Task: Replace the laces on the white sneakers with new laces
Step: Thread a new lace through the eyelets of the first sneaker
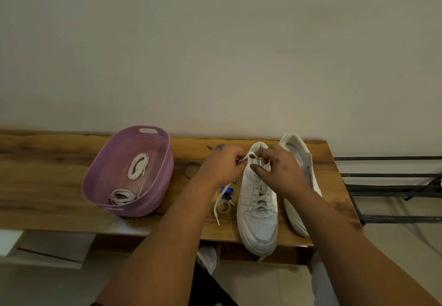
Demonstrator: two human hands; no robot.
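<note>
Both forearms reach over the desk (59,162) toward the laced sneaker (259,212), whose long axis runs from toe near me to collar beyond. At its collar my left hand (221,164) pinches the lace (221,200), my right hand (282,169) pinches its other end, both equally near. Spare laces (138,166) lie left in the basket (165,183).
</note>
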